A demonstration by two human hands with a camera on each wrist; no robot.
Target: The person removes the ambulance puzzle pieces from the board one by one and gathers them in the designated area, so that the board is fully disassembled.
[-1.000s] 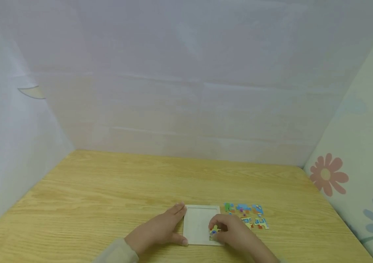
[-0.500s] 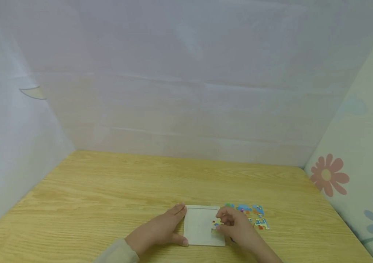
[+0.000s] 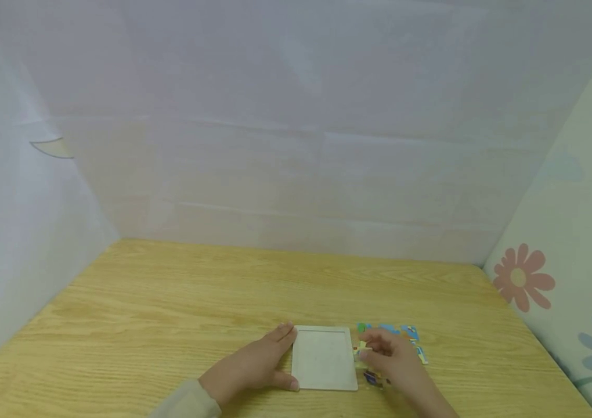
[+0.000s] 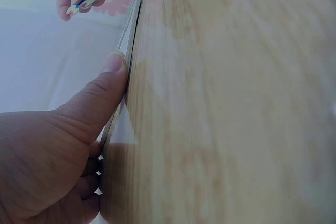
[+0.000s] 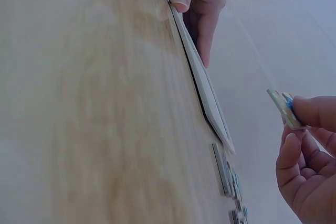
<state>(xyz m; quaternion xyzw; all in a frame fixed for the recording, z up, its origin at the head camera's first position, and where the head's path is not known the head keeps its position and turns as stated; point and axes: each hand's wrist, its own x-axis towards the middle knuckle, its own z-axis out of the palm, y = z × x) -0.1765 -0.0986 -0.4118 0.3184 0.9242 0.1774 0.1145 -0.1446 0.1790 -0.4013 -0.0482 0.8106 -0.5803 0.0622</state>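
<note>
A thin, pale square puzzle tray with a raised rim lies on the table. Along its left side rests my left hand, thumb near the front corner and fingers near the back one. To the right of the tray, my right hand pinches a jigsaw piece between thumb and fingers, off the table. That piece shows yellow and blue colours. Beneath and around the right hand lie several loose jigsaw pieces, some of them hidden by it.
The wood-grain table extends behind and to both sides of the tray. Pale sheets hang as walls at the back and sides. The right one carries a printed red flower and a blue flower.
My right hand has moved right with the jigsaw piece, from over the tray to over the loose pieces, uncovering the tray's right side. The left hand stays put.
</note>
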